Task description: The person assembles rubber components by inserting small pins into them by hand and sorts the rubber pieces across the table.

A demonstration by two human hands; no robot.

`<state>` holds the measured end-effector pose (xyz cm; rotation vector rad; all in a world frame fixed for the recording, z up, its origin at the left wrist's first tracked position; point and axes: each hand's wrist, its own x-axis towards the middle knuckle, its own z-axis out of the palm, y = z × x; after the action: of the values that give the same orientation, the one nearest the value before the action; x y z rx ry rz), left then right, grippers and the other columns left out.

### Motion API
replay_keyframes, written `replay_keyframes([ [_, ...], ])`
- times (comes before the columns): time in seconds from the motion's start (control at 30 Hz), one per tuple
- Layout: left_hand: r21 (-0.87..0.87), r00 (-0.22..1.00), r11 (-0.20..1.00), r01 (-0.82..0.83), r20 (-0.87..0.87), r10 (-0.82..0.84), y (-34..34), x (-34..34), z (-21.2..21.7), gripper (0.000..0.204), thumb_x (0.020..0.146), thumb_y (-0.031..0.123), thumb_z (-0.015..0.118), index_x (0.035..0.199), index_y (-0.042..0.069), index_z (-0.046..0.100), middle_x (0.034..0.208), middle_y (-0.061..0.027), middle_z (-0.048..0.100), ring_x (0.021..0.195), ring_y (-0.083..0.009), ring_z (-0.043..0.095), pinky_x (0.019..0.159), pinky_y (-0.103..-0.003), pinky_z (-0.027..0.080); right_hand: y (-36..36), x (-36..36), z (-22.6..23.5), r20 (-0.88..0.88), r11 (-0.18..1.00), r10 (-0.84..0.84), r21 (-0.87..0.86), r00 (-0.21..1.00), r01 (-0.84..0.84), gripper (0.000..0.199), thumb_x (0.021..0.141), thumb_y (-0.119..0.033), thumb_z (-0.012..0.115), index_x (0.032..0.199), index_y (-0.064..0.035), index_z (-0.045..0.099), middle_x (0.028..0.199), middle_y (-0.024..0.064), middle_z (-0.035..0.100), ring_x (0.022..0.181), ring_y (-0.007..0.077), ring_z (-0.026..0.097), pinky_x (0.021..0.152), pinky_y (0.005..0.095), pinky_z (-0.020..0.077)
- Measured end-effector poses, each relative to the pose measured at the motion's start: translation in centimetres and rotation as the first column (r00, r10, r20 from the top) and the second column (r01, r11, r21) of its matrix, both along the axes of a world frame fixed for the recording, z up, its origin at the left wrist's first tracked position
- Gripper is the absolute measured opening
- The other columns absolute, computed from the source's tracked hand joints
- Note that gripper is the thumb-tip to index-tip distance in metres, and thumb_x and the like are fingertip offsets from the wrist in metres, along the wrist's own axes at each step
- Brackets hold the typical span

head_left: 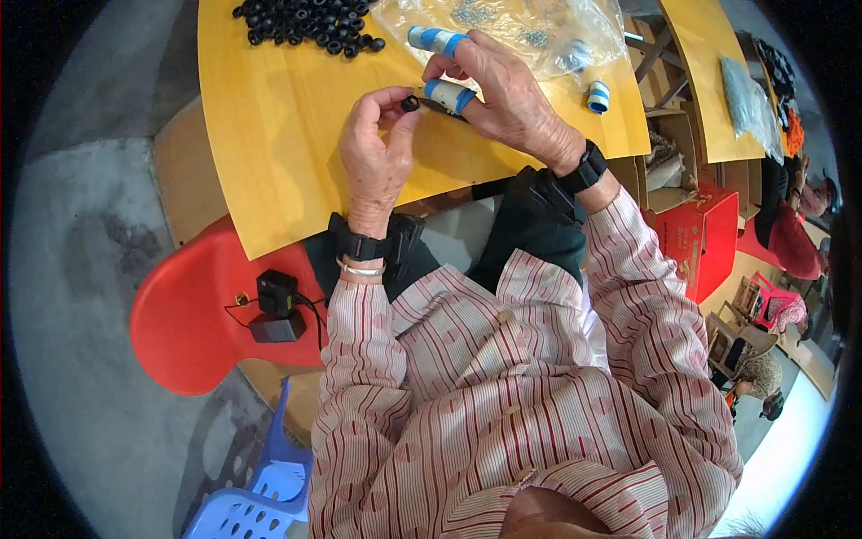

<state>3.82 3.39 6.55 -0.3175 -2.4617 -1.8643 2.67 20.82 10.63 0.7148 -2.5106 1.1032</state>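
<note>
My left hand [377, 148] pinches a small black ring-shaped part [410, 103] between thumb and forefinger, over the yellow table [287, 171]. Close by on the right is my right hand [507, 94], its thumb and forefinger wrapped in blue-and-white tape and held apart. The taped thumb points at the black part, and another finger curls behind it. A dark strip shows under that thumb; whether it is a thing or a shadow, I cannot tell. Many similar black parts [310, 22] lie heaped at the far left. Behind my right hand a clear plastic bag [539, 22] bears small metallic pieces.
A blue-and-white tape roll [598, 96] stands at the table's right. Beside my left arm, a red stool [189, 314] carries black adapters [277, 305] with cables. A red box [700, 238] and open cartons [669, 162] are at the right. Other people sit farther right.
</note>
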Motion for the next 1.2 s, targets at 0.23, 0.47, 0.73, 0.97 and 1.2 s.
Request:
replay_keyframes([
  [0.23, -0.066, 0.998, 0.998, -0.007, -0.064, 0.003, 0.0, 0.0, 0.2, 0.021, 0.078, 0.003, 0.065, 0.098, 0.001, 0.059, 0.081, -0.0044, 0.061, 0.073, -0.0116, 0.057, 0.069, -0.025, 0.048, -0.1, -0.4, -0.3, -0.072, 0.979, 0.084, 0.192, 0.994, -0.069, 0.043, 0.076, -0.007, 0.067, 0.117, -0.0062, 0.052, 0.091, 0.0062, 0.06, 0.083, 0.0261, 0.056, 0.071, 0.0349, 0.0495],
  [0.47, -0.005, 0.999, 1.0, -0.018, -0.037, 0.017, 0.1, 0.2, 0.5, 0.021, 0.073, -0.001, 0.065, 0.092, 0.001, 0.059, 0.085, -0.0101, 0.061, 0.074, -0.0234, 0.059, 0.069, -0.033, 0.047, -0.7, -0.3, 0.0, -0.128, 0.975, 0.094, 0.212, 0.987, -0.065, 0.03, 0.064, 0.002, 0.064, 0.092, -0.0049, 0.054, 0.079, 0.0093, 0.054, 0.08, 0.0302, 0.055, 0.069, 0.0376, 0.0487],
  [0.73, 0.001, 0.999, 1.0, -0.017, -0.035, 0.017, 0.1, 0.1, 0.8, 0.021, 0.072, 0.0, 0.066, 0.092, 0.002, 0.06, 0.083, -0.0098, 0.061, 0.073, -0.0232, 0.058, 0.069, -0.034, 0.047, 0.0, 0.1, -0.1, -0.05, 0.973, 0.095, 0.217, 0.994, -0.082, 0.04, 0.073, 0.004, 0.063, 0.111, -0.0051, 0.057, 0.087, 0.0073, 0.059, 0.084, 0.0271, 0.056, 0.073, 0.0345, 0.0493],
  [0.97, -0.009, 0.999, 1.0, -0.01, -0.05, 0.009, 0.1, 0.1, 0.4, 0.021, 0.072, 0.0, 0.067, 0.092, 0.002, 0.06, 0.084, -0.0099, 0.062, 0.073, -0.0227, 0.059, 0.069, -0.033, 0.047, -0.7, 0.1, 0.1, -0.041, 0.987, 0.095, 0.138, 0.995, -0.088, 0.03, 0.066, 0.005, 0.062, 0.094, -0.003, 0.056, 0.08, 0.0108, 0.056, 0.081, 0.031, 0.056, 0.072, 0.0384, 0.0482],
  [1.2, 0.08, 1.0, 0.997, -0.013, 0.005, 0.013, 0.0, 0.0, 0.3, 0.021, 0.073, 0.001, 0.068, 0.092, 0.001, 0.06, 0.082, -0.0098, 0.062, 0.071, -0.0199, 0.06, 0.067, -0.031, 0.048, -0.5, 0.5, 0.7, -0.043, 0.997, 0.046, 0.062, 0.998, -0.043, 0.029, 0.072, -0.003, 0.066, 0.1, -0.0046, 0.057, 0.082, 0.0092, 0.059, 0.081, 0.0281, 0.057, 0.07, 0.0365, 0.0491],
])
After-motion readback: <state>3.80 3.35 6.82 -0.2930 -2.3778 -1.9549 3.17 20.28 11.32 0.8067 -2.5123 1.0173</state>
